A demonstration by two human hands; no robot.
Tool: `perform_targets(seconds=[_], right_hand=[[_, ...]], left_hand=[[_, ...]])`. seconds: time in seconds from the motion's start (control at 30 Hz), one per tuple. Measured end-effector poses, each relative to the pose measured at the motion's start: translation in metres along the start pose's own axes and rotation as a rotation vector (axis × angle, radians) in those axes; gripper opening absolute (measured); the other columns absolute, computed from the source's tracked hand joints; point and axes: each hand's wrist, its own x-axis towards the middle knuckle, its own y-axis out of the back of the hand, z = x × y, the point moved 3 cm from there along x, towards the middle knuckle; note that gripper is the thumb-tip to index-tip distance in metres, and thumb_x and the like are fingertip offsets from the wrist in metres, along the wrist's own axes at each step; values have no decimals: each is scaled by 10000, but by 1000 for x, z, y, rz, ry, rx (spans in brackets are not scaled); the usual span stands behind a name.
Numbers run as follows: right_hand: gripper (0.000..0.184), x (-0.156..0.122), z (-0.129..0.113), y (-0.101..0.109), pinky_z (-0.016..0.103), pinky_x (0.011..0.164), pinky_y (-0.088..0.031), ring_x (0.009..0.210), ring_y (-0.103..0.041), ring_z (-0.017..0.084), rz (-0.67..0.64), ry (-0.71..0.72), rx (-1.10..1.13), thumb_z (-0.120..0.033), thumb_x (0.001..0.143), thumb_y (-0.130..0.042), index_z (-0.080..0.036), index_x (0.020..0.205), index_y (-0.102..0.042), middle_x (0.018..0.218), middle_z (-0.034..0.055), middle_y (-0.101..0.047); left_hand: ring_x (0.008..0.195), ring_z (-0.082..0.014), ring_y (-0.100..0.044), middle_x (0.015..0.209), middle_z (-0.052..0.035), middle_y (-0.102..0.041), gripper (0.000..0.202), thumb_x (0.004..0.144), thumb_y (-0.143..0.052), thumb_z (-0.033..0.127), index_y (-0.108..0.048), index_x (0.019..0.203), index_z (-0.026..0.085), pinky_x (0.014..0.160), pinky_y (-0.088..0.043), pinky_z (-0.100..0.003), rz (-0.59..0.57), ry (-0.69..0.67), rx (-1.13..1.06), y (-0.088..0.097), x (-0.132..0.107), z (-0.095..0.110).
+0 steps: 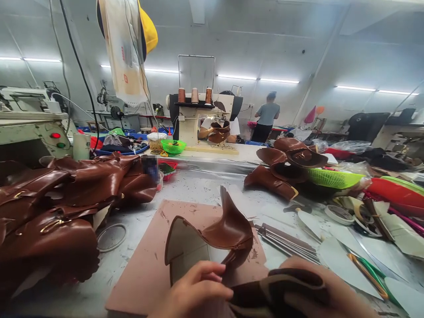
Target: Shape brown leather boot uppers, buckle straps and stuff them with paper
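Right hand (326, 282): grip closed around a dark brown, folded soft piece with a pale tan band (265, 289), blurred by nearness, toward the near edge of the white desk (198, 179). Left hand (198, 285): fingers bent, tips at the left end of that folded piece; cannot tell whether its grip has hold of it.

Just beyond the left hand, a glossy reddish-brown curved leather piece with pale lining (228, 227) stands on a flat dusty-pink rectangular board (139, 265), one pointed end upward.

Left edge of desk: large heap of glossy brown leather pieces with gold-coloured metal fittings (86, 181). Translucent pale ring (119, 244) between heap and board.

Right of board: thin grey metal strips (288, 243); nearer the desk's right edge, green-handled scissors (371, 269) among white cut sheets (347, 265). Toward the far right corner, stacked brown curved leather pieces (278, 181) against a lime-green plastic basket (334, 178).

Beyond the far edge, a cream sewing machine (190, 126) carrying three thread spools (194, 96); a seated person behind it.
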Motion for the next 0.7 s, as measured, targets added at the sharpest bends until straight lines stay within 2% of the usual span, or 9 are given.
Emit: perform_targets(seconds=[0.1, 0.17, 0.27, 0.3, 0.37, 0.43, 0.5, 0.6, 0.7], right_hand=[[264, 10, 7, 25, 318, 752, -515, 796, -645, 251, 110, -97, -55, -444, 664, -632, -232, 819, -666, 829, 44, -706], [327, 18, 14, 27, 343, 765, -520, 831, -641, 269, 99, -167, -75, -443, 633, -657, -222, 875, -664, 883, 61, -706], [324, 27, 21, 10, 355, 788, -516, 865, -640, 265, -30, -200, -6, -388, 644, -644, -214, 918, -659, 898, 55, -706], [315, 29, 22, 2, 358, 799, -512, 875, -639, 261, -71, -187, 22, -364, 648, -638, -211, 923, -657, 900, 53, -705], [307, 31, 22, -9, 367, 809, -506, 880, -638, 260, -139, -159, 56, -325, 640, -643, -204, 922, -653, 909, 57, -702], [307, 32, 23, -12, 374, 810, -502, 883, -638, 260, -153, -164, 107, -323, 639, -656, -206, 923, -651, 923, 59, -702], [333, 29, 24, -9, 385, 799, -503, 871, -644, 262, -147, -183, 202, -366, 637, -679, -210, 928, -649, 913, 59, -706], [387, 23, 26, 1, 397, 784, -508, 856, -652, 263, -120, -211, 330, -406, 611, -719, -205, 934, -641, 898, 55, -712], [360, 18, 23, 7, 391, 777, -515, 853, -655, 257, -109, -174, 303, -369, 629, -712, -195, 934, -631, 888, 56, -711]], left_hand=[[887, -194, -605, 978, -50, -633, 262, 763, -623, 468, -642, 886, 238, 761, -493, -270, 28, 115, -42, 16, -1, -13], [914, -199, -607, 1042, -55, -628, 291, 758, -641, 448, -621, 976, 256, 749, -506, -266, 33, 117, 5, 19, 2, -14], [1177, -245, -481, 1373, -69, -427, 443, 753, -684, 332, -541, 1172, 334, 952, -425, -341, -22, -119, 243, 14, 13, 2], [1244, -251, -414, 1410, -47, -388, 372, 773, -668, 299, -576, 1132, 340, 1008, -373, -356, -70, -218, 335, 11, 18, 11], [1295, -237, -348, 1362, -5, -464, 151, 816, -617, 259, -670, 950, 303, 1044, -336, -329, -214, -382, 498, 5, 28, 31], [1302, -217, -342, 1310, 16, -526, 109, 820, -609, 220, -687, 881, 266, 1056, -328, -297, -382, -419, 645, 4, 36, 47], [1299, -227, -348, 1314, 22, -522, 124, 817, -605, 171, -683, 873, 249, 1071, -313, -328, -481, -415, 761, 6, 41, 58], [1314, -270, -317, 1369, 17, -457, 163, 814, -586, 134, -675, 887, 249, 1080, -285, -411, -512, -399, 831, 11, 41, 65], [1322, -259, -305, 1360, 62, -463, 190, 805, -587, 152, -678, 895, 293, 1095, -253, -405, -491, -407, 754, 8, 39, 64]])
